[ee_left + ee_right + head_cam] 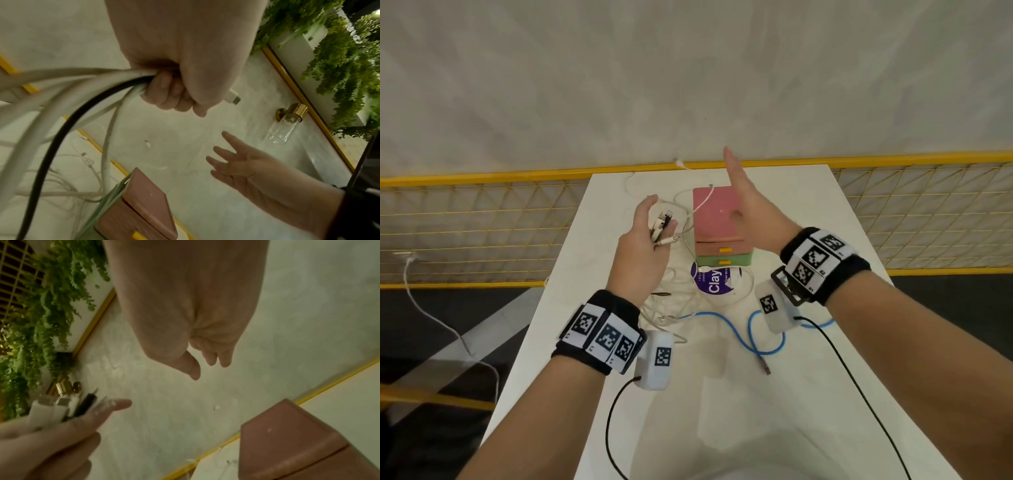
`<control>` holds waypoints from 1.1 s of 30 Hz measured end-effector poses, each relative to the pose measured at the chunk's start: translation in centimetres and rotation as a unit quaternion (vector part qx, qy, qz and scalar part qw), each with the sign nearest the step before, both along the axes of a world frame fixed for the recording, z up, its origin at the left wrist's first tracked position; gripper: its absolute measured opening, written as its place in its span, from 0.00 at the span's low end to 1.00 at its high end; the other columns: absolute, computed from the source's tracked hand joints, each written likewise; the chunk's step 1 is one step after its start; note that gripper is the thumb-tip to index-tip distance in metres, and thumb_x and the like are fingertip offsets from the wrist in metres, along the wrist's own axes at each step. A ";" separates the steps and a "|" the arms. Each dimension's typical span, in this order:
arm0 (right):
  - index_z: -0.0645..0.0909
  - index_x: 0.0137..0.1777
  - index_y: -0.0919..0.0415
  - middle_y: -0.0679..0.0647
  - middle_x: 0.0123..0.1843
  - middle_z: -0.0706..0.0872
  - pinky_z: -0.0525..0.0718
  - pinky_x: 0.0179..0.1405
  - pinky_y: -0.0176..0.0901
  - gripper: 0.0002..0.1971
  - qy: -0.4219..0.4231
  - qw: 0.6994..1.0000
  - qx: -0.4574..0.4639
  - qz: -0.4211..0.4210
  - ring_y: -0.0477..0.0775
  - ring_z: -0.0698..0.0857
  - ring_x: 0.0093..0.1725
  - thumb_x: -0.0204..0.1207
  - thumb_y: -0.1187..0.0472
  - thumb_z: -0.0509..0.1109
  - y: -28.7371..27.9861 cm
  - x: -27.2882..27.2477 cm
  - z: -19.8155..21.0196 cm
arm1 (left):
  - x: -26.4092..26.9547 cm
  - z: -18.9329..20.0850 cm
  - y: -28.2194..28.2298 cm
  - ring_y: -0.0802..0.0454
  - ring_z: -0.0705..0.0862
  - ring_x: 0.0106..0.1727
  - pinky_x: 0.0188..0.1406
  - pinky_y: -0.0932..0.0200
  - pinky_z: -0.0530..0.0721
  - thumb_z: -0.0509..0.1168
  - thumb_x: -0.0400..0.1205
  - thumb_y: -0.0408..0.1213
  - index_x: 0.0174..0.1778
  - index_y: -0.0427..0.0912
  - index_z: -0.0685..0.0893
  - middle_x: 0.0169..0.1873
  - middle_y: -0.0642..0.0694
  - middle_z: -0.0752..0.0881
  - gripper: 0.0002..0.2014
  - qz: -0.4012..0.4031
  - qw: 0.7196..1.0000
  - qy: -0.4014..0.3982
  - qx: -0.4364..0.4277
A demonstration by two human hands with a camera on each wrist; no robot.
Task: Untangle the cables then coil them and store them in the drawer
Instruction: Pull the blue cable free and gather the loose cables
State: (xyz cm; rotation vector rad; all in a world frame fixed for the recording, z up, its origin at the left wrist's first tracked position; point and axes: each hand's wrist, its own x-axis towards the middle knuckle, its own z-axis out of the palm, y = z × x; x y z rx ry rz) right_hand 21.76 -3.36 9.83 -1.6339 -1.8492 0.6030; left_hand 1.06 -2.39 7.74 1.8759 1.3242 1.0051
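head view shows the left hand [643, 253] raised over the white table [808, 394], its fingers curled round a bunch of cables [662, 228], white ones and a black one, with the plug ends sticking out past the fingertips. below those fingers more white cable lies tangled on the table, and a blue cable [756, 337] snakes nearer the wrists. the right hand [751, 202] hovers above the pink drawer unit [717, 219], fingers straight and spread, holding nothing. a purple clay tub [714, 282] sits just in front of the drawers.
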 end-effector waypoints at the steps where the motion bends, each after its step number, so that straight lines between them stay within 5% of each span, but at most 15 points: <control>1: 0.44 0.84 0.53 0.57 0.85 0.57 0.74 0.70 0.47 0.43 0.006 1.000 0.001 0.002 0.56 0.63 0.82 0.73 0.80 0.55 0.0 -0.2 0.0 | -0.1 -0.3 -0.2 0.49 0.85 0.43 0.42 0.60 0.80 0.63 0.85 0.44 0.69 0.51 0.74 0.44 0.46 0.87 0.16 -0.005 1.000 0.011 0.003; 4: 0.78 0.68 0.63 0.58 0.64 0.85 0.78 0.51 0.26 0.22 -0.010 0.996 -0.051 0.073 0.54 0.84 0.59 0.75 0.77 0.60 -1.5 -0.5 -2.3 | -0.1 -1.6 -0.9 0.50 0.83 0.36 0.32 0.62 0.72 0.64 0.84 0.45 0.47 0.43 0.81 0.32 0.49 0.84 0.08 -0.026 0.998 0.059 0.017; 6: 0.86 0.54 0.62 0.57 0.54 0.88 0.76 0.46 0.31 0.14 -0.117 0.976 -0.122 0.136 0.51 0.83 0.50 0.76 0.74 0.61 -3.1 -0.3 -5.6 | 0.0 -2.7 -1.6 0.56 0.77 0.30 0.30 0.59 0.70 0.66 0.83 0.48 0.32 0.50 0.75 0.24 0.53 0.78 0.14 -0.033 0.997 0.072 -0.005; 8: 0.87 0.50 0.58 0.54 0.54 0.85 0.76 0.50 0.38 0.17 -0.224 0.941 -0.196 0.159 0.54 0.83 0.53 0.74 0.74 0.60 -4.8 0.4 -9.0 | 0.3 -4.0 -2.3 0.59 0.77 0.29 0.30 0.61 0.72 0.68 0.81 0.51 0.27 0.54 0.72 0.22 0.54 0.77 0.18 -0.038 0.995 0.086 -0.037; 11: 0.84 0.54 0.55 0.56 0.60 0.80 0.76 0.54 0.45 0.20 -0.277 0.910 -0.260 0.166 0.60 0.81 0.59 0.72 0.76 0.59 -6.6 1.3 -12.9 | 0.9 -5.6 -3.0 0.61 0.76 0.26 0.28 0.66 0.70 0.69 0.80 0.51 0.28 0.55 0.77 0.21 0.56 0.77 0.15 -0.059 0.992 0.079 -0.081; 13: 0.83 0.55 0.55 0.57 0.63 0.77 0.78 0.57 0.50 0.17 -0.283 0.908 -0.260 0.166 0.62 0.79 0.61 0.72 0.74 0.63 -7.1 1.6 -14.3 | 1.2 -6.3 -3.5 0.63 0.76 0.26 0.27 0.72 0.70 0.70 0.80 0.48 0.32 0.52 0.81 0.22 0.57 0.78 0.11 -0.067 0.990 0.077 -0.101; 18: 0.83 0.52 0.60 0.59 0.59 0.77 0.80 0.56 0.54 0.10 -0.328 0.904 -0.213 0.171 0.63 0.78 0.59 0.73 0.69 0.67 -7.0 2.1 -15.6 | 1.7 -6.9 -4.1 0.66 0.75 0.24 0.27 0.74 0.70 0.70 0.80 0.43 0.25 0.54 0.75 0.21 0.56 0.75 0.18 -0.070 0.990 0.062 -0.104; 20: 0.81 0.52 0.60 0.59 0.54 0.81 0.80 0.52 0.52 0.09 -0.405 0.890 -0.143 0.156 0.62 0.81 0.54 0.72 0.68 0.69 -7.2 2.4 -15.6 | 1.7 -6.8 -4.2 0.63 0.75 0.25 0.27 0.73 0.70 0.70 0.80 0.45 0.27 0.53 0.76 0.22 0.56 0.76 0.16 -0.066 0.990 0.057 -0.108; 23: 0.82 0.41 0.59 0.55 0.35 0.84 0.84 0.41 0.50 0.17 -0.469 0.878 -0.053 0.076 0.58 0.85 0.34 0.51 0.71 0.77 -7.2 2.9 -14.3 | 1.8 -6.4 -4.2 0.63 0.75 0.23 0.25 0.73 0.70 0.70 0.80 0.48 0.29 0.53 0.78 0.18 0.59 0.77 0.14 -0.060 0.991 0.031 -0.114; 25: 0.81 0.46 0.61 0.57 0.38 0.84 0.82 0.39 0.50 0.14 -0.446 0.894 -0.030 0.021 0.60 0.85 0.34 0.60 0.72 0.73 -6.9 3.1 -12.8 | 2.1 -5.7 -4.4 0.63 0.73 0.21 0.24 0.73 0.69 0.68 0.82 0.47 0.26 0.53 0.73 0.15 0.61 0.75 0.18 -0.050 0.993 0.004 -0.109; 28: 0.72 0.62 0.61 0.59 0.41 0.84 0.71 0.30 0.47 0.11 -0.267 0.959 -0.028 -0.090 0.65 0.82 0.35 0.82 0.67 0.56 -6.3 2.6 -10.0 | 2.9 -4.2 -4.2 0.66 0.74 0.24 0.28 0.76 0.71 0.66 0.83 0.45 0.30 0.50 0.74 0.20 0.59 0.75 0.16 -0.033 0.993 -0.050 -0.100; 31: 0.69 0.62 0.57 0.56 0.32 0.84 0.78 0.30 0.52 0.09 -0.045 0.994 0.009 -0.103 0.61 0.82 0.31 0.86 0.59 0.53 -6.9 0.7 -7.4 | 4.5 -2.8 -3.6 0.70 0.80 0.31 0.32 0.78 0.74 0.66 0.83 0.48 0.43 0.50 0.81 0.31 0.60 0.83 0.07 -0.030 0.987 -0.100 -0.124; 33: 0.69 0.59 0.56 0.56 0.33 0.86 0.82 0.34 0.54 0.07 0.036 0.996 0.050 -0.070 0.59 0.85 0.32 0.85 0.58 0.55 -7.5 -1.1 -5.9 | 5.7 -1.7 -3.5 0.70 0.80 0.27 0.28 0.74 0.74 0.67 0.82 0.50 0.43 0.49 0.83 0.26 0.61 0.83 0.09 -0.039 0.983 -0.117 -0.136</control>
